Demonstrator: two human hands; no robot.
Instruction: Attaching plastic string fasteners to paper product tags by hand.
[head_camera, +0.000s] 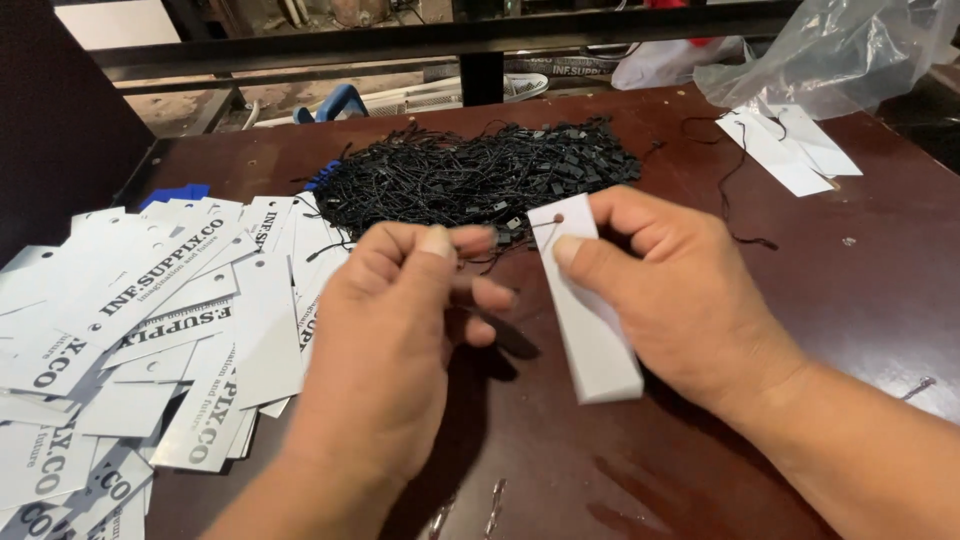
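Clearly, from the head camera, the right hand (665, 290) holds a small stack of white card tags (588, 310) between thumb and fingers, tilted, the punched hole at the upper end near the thumb tip and the lower end close to the dark brown table (860, 300). The left hand (395, 350) is closed in a pinch, thumb against fingertips, on what looks like a thin black string (490, 262), though motion blur hides just how it sits. The tags seem light, stiff and smooth, so they may slide against one another; a grip across the long edges near the hole would likely keep them squared. The string looks limp and very light, best pinched close to its tip. The stack lies just right of the pinch, nearly touching it. Behind both hands is a heap of black strings (480, 175); to the left, loose printed tags (150, 340) are spread out; a clear plastic bag (840, 50) lies far right.
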